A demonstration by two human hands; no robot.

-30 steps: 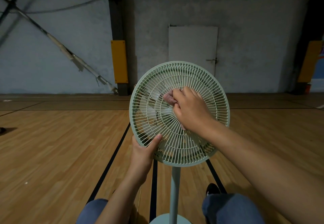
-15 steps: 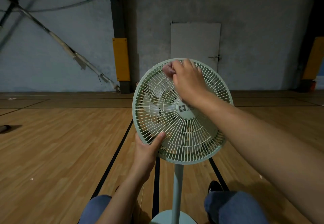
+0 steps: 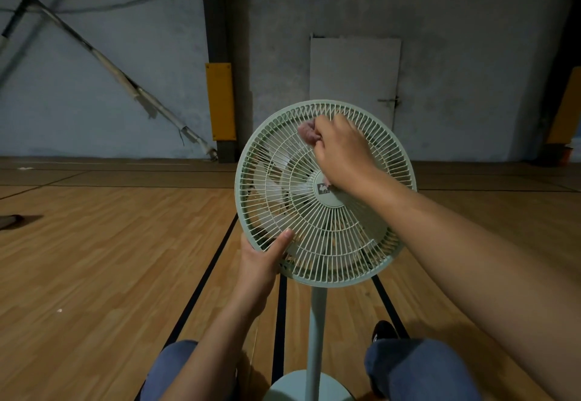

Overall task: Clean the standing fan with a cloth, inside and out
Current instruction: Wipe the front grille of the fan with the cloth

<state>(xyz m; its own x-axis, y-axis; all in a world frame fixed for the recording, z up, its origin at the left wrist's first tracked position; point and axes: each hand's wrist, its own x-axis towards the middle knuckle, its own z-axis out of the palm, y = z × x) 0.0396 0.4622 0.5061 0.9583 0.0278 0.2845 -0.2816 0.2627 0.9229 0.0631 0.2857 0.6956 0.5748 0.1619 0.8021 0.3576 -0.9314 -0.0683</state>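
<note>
Over on the left, the left hand (image 3: 262, 264) grips the lower-left rim of the fan's front grille (image 3: 327, 237), thumb laid across the wires, steadying the head. Moving across, the standing fan (image 3: 316, 322) sits dead ahead between the person's knees, pole upright, round base (image 3: 309, 386) on the wooden floor (image 3: 110, 259), grille face tilted up toward the camera. Now the right hand (image 3: 341, 152): it is clenched round a bunched pinkish cloth (image 3: 306, 132) and presses it against the upper part of the grille, just above the centre badge (image 3: 323, 188). That is the nearer hand to the unwiped wires, and the spokes run outward from the hub, so strokes along them look the natural line. The blades inside sit behind the grille, out of reach; the guard looks to be still on, so the inside looks not yet done.
</note>
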